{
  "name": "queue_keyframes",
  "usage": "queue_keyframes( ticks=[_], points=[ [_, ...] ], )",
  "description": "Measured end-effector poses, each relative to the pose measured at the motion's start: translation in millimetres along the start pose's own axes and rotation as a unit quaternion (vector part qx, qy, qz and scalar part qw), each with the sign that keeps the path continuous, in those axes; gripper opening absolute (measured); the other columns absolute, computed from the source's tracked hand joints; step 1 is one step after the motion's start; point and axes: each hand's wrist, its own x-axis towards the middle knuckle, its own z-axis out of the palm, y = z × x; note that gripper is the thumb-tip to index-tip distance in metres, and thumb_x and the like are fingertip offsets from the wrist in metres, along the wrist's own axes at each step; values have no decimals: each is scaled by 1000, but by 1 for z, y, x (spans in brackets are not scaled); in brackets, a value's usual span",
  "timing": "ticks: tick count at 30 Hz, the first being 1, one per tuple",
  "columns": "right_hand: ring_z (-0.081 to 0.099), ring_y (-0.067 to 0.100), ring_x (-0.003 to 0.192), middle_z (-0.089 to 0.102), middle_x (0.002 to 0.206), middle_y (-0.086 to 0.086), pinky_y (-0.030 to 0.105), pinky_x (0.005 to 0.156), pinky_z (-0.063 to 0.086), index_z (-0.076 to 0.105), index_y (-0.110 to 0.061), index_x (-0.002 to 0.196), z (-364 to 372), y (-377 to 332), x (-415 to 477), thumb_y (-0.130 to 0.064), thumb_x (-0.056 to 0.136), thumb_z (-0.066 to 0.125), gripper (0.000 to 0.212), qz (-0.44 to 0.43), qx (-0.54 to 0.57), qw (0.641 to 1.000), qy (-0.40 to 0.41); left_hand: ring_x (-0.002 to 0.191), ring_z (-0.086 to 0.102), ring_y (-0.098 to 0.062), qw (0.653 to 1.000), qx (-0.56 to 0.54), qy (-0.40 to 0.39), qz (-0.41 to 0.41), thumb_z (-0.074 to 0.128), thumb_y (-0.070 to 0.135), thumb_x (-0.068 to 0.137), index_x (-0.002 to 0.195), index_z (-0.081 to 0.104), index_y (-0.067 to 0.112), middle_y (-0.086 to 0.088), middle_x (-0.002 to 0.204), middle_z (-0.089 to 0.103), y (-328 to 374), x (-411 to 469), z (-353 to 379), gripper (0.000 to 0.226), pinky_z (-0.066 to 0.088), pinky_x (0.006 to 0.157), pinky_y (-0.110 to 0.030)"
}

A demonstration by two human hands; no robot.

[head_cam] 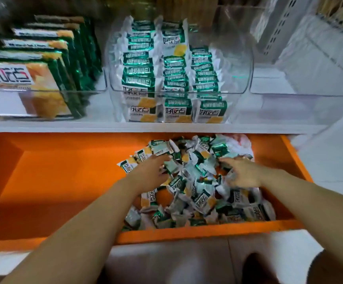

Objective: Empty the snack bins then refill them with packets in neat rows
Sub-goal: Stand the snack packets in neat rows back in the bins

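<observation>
A loose heap of small green-and-white snack packets (197, 181) lies at the right end of an orange tray (43, 181) below the shelf. My left hand (152, 171) reaches into the heap's left side, fingers spread over packets. My right hand (240, 173) reaches in from the right, its fingers loosely bent among the packets; whether it holds one is hidden. On the white shelf above, a clear middle bin (238, 78) holds three neat rows of the same packets (172, 78).
A clear bin at the left (96, 89) holds upright larger green-and-orange packs (43, 64). Another clear bin (289, 95) stands at the right with nothing visible in it. The white shelf edge (105, 127) runs just above the tray. The tray's left half shows bare orange.
</observation>
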Motion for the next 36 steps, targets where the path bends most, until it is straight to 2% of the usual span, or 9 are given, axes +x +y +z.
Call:
queue_keyframes(
  ticks=[4, 10, 15, 19, 25, 27, 29, 32, 36],
  points=[
    [41, 27, 131, 30, 153, 12, 25, 100, 36, 10, -24, 152, 6, 7, 43, -36, 82, 72, 95, 23, 80, 996, 23, 113, 55, -30, 999, -16, 6, -38, 58, 32, 93, 148, 30, 23, -13, 142, 40, -21, 37, 12, 62, 46, 86, -30],
    [9, 24, 146, 2, 160, -1, 31, 113, 21, 6, -38, 151, 30, -3, 114, -38, 79, 75, 100, -7, 173, 982, 70, 135, 28, -37, 995, 12, 50, -84, 63, 31, 87, 149, 27, 25, -12, 149, 26, -46, 91, 32, 72, 27, 110, -42],
    [23, 29, 141, 20, 157, 3, 40, 112, 29, 17, -25, 151, 40, -1, 154, -50, 75, 74, 98, -30, 156, 982, 105, 137, 25, -34, 995, 42, 47, -82, 61, 42, 87, 146, 32, 22, -13, 145, 38, -59, 133, 37, 69, 20, 112, -40],
    [14, 23, 146, 9, 160, 2, 37, 116, 23, 8, -23, 153, 42, 0, 157, -39, 78, 75, 102, -93, 126, 986, 61, 126, 44, -25, 997, 15, 34, -65, 69, 42, 79, 129, 53, 26, -2, 130, 54, -61, 148, 39, 55, 31, 98, -29],
    [-7, 14, 147, -6, 158, -12, 34, 115, 6, 11, -37, 150, 58, -8, 120, -55, 91, 49, 73, -77, 111, 989, -64, 141, 26, -25, 990, 114, -87, -12, 59, 55, 86, 152, 15, 30, 0, 155, 28, -53, 121, 44, 83, 16, 115, -37],
    [1, 12, 147, 8, 159, -9, 18, 110, 1, 29, -34, 147, 59, -9, 116, -41, 100, 39, 49, -74, 178, 979, -71, 145, 15, -26, 985, 110, -134, -17, 56, 57, 87, 152, 9, 33, -1, 159, 17, -54, 105, 49, 83, 9, 117, -41],
    [22, 18, 143, 27, 153, -2, 6, 106, 12, 42, -22, 142, 57, -9, 113, -17, 102, 37, 40, -83, 210, 971, -78, 147, 7, -28, 978, 72, -191, -31, 53, 59, 88, 151, 8, 40, 0, 161, 5, -58, 95, 51, 79, 11, 119, -45],
    [50, 31, 125, 32, 151, -4, 44, 104, 43, 37, -36, 140, 55, -5, 108, -10, 95, 52, 55, -61, 206, 972, -98, 148, 8, -26, 960, -24, -271, -67, 51, 62, 88, 147, 13, 49, 6, 161, -4, -66, 89, 47, 72, 20, 118, -44],
    [42, 25, 132, 29, 154, 2, 32, 105, 40, 17, -35, 149, 47, -5, 110, -20, 85, 70, 85, -44, 158, 985, -48, 147, 11, -23, 928, -170, -309, -119, 49, 59, 91, 148, 17, 49, 13, 159, 4, -65, 87, 39, 66, 38, 105, -44]
  ],
)
